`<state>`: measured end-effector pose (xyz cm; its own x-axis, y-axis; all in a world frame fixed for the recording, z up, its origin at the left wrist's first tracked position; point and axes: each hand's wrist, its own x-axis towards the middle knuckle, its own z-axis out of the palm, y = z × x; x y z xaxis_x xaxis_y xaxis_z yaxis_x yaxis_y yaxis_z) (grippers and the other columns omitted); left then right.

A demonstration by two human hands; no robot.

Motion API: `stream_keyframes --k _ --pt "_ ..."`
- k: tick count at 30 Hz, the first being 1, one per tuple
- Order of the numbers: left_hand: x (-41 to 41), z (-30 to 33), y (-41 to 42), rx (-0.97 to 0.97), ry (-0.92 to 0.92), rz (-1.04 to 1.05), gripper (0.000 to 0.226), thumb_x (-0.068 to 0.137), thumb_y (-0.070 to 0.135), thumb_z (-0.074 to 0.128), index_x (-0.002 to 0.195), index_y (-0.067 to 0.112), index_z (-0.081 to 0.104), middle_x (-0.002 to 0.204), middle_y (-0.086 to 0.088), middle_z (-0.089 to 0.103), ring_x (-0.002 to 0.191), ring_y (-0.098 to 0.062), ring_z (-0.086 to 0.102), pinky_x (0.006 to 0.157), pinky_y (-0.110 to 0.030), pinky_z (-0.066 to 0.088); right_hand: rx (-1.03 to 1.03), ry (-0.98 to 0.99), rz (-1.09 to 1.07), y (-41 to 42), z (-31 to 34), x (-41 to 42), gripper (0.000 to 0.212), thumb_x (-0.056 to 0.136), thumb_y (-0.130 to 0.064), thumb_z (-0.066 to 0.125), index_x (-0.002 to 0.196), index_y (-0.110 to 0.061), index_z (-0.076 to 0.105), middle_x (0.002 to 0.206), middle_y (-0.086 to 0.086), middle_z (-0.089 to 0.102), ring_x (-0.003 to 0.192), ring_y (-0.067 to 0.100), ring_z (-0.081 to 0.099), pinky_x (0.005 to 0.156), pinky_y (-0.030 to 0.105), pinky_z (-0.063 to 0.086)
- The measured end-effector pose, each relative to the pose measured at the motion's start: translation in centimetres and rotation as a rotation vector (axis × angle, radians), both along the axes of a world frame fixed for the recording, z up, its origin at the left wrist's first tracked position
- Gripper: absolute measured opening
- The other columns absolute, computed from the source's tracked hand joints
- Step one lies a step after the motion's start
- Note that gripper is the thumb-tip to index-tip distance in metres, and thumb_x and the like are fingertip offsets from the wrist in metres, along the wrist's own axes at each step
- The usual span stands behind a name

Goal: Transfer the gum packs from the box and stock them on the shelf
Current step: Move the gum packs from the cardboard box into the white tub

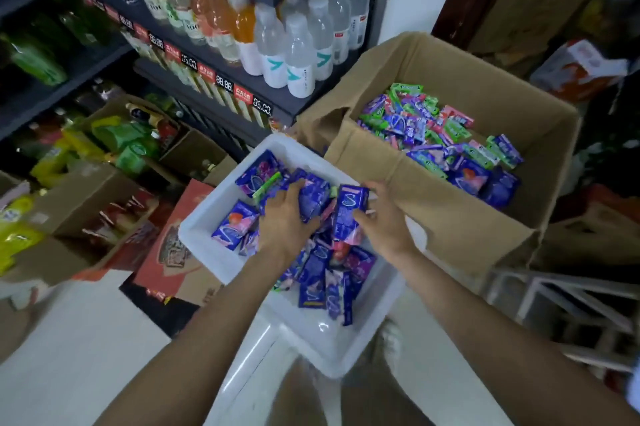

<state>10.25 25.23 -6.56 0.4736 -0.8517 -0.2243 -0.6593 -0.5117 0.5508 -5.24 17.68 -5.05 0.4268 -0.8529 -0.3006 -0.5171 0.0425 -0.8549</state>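
- The left hand lies palm down in the white bin, its fingers curled round a bunch of blue gum packs at the middle of the heap.
- The right hand is just beside it, pinching one upright blue gum pack between thumb and fingers over the bin's right side.
- More loose packs fill the white bin: mostly blue and purple, with one green pack lying near the far left corner.
- The cardboard box stands touching the bin's right far edge, flaps open. Its floor is covered by a mixed pile of gum packs in green, blue, purple and pink.
- The dark shelf rises to the left and ahead, with price tags along its front edges.
- Clear water bottles stand in rows on the shelf nearest the box, with orange and pale drink bottles to their left.
- Open cartons of goods sit on the floor under and in front of the shelf, and a red carton leans against the bin's left side.
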Motion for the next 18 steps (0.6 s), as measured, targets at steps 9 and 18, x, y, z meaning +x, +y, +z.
stream_keyframes --k 9,18 --pt "-1.4 -0.3 1.3 0.069 -0.201 -0.240 0.050 0.092 0.026 0.057 0.137 0.016 0.040 0.136 -0.011 0.042 0.124 -0.031 0.038 0.100 -0.042 0.038 -0.191 0.428 0.088 1.6 -1.9 -1.8 0.038 0.090 -0.001 0.048 0.126 -0.010 0.051 0.127 0.013 0.045 0.109 0.026 0.052 0.088 0.025 0.037" --pt "-3.3 6.6 -4.9 -0.339 0.158 -0.169 0.025 0.092 0.010 0.053 0.117 0.010 0.060 0.112 -0.003 0.063 0.091 -0.011 0.056 0.076 -0.021 0.043 -0.386 0.123 -0.141 -3.2 5.3 -5.7 0.027 0.089 0.004 0.048 0.110 -0.004 0.063 0.108 0.012 0.062 0.091 0.013 0.055 0.071 0.004 0.038"
